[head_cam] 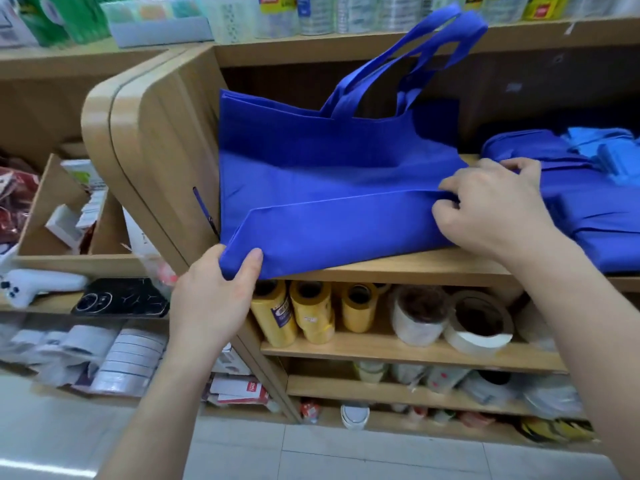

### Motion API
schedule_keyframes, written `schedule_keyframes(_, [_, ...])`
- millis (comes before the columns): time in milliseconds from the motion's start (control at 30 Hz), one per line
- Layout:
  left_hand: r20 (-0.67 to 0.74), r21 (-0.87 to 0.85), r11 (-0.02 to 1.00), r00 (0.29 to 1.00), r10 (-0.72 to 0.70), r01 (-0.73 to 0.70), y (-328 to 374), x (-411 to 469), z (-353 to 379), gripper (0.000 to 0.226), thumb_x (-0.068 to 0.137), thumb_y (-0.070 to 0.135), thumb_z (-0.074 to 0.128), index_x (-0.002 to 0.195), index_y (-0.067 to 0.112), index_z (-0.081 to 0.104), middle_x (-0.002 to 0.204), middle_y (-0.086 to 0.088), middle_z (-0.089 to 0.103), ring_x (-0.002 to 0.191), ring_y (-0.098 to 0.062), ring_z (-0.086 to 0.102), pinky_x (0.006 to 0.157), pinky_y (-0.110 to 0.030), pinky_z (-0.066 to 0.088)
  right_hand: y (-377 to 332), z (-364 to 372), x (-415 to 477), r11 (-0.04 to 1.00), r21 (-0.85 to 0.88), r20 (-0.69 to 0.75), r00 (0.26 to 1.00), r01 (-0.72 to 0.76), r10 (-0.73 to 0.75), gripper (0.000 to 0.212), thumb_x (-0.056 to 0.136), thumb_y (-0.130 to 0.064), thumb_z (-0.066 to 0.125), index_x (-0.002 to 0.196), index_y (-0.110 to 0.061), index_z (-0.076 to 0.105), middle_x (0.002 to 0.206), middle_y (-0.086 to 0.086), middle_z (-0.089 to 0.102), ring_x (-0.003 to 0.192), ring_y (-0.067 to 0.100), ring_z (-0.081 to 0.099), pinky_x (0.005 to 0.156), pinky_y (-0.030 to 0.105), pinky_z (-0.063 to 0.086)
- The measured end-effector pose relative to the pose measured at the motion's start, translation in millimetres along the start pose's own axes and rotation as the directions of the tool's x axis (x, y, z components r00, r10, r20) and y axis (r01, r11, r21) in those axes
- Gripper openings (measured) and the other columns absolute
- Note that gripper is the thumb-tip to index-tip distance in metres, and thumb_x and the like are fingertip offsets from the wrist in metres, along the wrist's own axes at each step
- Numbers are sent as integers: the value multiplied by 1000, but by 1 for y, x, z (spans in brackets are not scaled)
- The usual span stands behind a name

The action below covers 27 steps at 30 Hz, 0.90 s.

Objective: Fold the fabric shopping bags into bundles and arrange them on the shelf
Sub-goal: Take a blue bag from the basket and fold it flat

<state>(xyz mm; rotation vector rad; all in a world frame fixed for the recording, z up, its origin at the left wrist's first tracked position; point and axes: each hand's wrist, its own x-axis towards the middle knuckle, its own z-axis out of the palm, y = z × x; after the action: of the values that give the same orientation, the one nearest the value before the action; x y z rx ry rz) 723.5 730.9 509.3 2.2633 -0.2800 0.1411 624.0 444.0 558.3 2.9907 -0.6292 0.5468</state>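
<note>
Both forearms (162, 393) rise from the bottom edge. Their hands are well apart, each clamped on the same bag. The left hand (211, 296) pinches the bag's lower left corner, thumb on top and fingers underneath, just off the front edge of the shelf. The right hand (495, 209) has its fingers curled into the fabric at the right end of a fold line that crosses the lower part of the bag.

The wooden shelf unit (149, 140) fills most of the view, with a rounded end panel on its left. The blue bag (329, 168) lies spread on the middle shelf board (398, 268), leaning back into the compartment. A strip along its bottom is turned up over the body, and the near corner hangs past the board's front edge. Its two handles (415, 50) stand up in front of the shelf above.

On the same board, just right of the bag, lies a pile of dark blue bags (588, 209). At the far right are light blue bundles (609, 150), probably folded bags too, though they are too blurred to be sure.

One shelf down stand yellow rolls (277, 313) and, to their right, white tape rolls (478, 327). On a ledge to the left lies a black phone (121, 301).
</note>
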Motion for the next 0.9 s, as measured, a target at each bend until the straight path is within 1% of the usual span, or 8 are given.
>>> schedule_keyframes(67, [-23, 67, 998, 1000, -20, 21, 0, 0, 2, 23, 96, 47, 48, 88, 25, 48, 78, 1, 69, 78, -24, 62, 65, -36, 37, 1, 3, 9, 1000, -18, 39, 999, 4, -4, 27, 78, -31, 33, 63, -17, 50, 70, -3, 53, 92, 24, 49, 100, 49, 24])
schedule_keyframes(200, [-62, 188, 982, 998, 7, 4, 6, -3, 3, 25, 97, 40, 50, 114, 23, 42, 83, 1, 59, 76, -25, 46, 68, -34, 31, 5, 18, 22, 994, -90, 44, 997, 64, -60, 22, 88, -41, 60, 100, -24, 67, 111, 1, 60, 120, 25, 43, 106, 55, 18])
schedule_keyframes(367, [-189, 570, 817, 955, 230, -84, 12, -4, -2, 41, 85, 50, 63, 117, 25, 57, 50, -1, 37, 56, -30, 46, 54, -32, 33, 8, 51, 18, 996, -60, -120, 991, 59, -66, 30, 86, -29, 68, 115, -21, 65, 122, 7, 56, 130, 27, 41, 107, 60, 17])
schedule_keyframes(467, [-189, 605, 780, 924, 332, -156, 12, 1, -9, 39, 76, 41, 78, 104, 16, 67, 50, -3, 42, 48, -28, 45, 52, -27, 27, 8, 56, 17, 985, -53, -251, 952, 165, -173, 30, 78, -3, 70, 105, -15, 67, 114, 10, 59, 118, 33, 50, 99, 49, 27])
schedule_keyframes(533, [-91, 622, 706, 863, 496, -340, 10, 6, -8, 35, 78, 30, 79, 108, 16, 69, 68, -8, 55, 64, -32, 55, 56, -32, 30, 8, 57, 17, 964, 33, -251, 935, 265, -249, 27, 76, 7, 69, 97, -10, 69, 102, 12, 62, 99, 38, 56, 82, 46, 43])
schedule_keyframes(600, [113, 543, 617, 778, 618, -569, 6, 13, 2, 36, 86, 35, 72, 118, 19, 69, 97, -8, 66, 90, -32, 59, 68, -38, 44, 7, 55, 17, 955, 117, -172, 953, 272, -250, 14, 86, -1, 65, 95, -10, 70, 95, 11, 64, 90, 37, 58, 69, 43, 50])
schedule_keyframes(700, [426, 565, 495, 747, 510, -660, 3, 20, 18, 70, 90, 71, 32, 142, 29, 50, 143, -9, 53, 130, -34, 50, 101, -51, 44, 10, 51, 19, 963, 157, -28, 976, 220, -218, 23, 96, -28, 52, 102, -14, 70, 98, 7, 66, 95, 33, 60, 77, 44, 50])
schedule_keyframes(900, [517, 503, 509, 715, 471, -699, -4, 31, 8, 67, 99, 61, 12, 141, 28, 52, 139, -8, 57, 126, -31, 56, 97, -47, 50, 16, 26, 7, 990, 30, 187, 972, 139, -142, 65, 88, -74, 24, 131, -37, 55, 133, -9, 55, 131, 16, 42, 110, 49, 22])
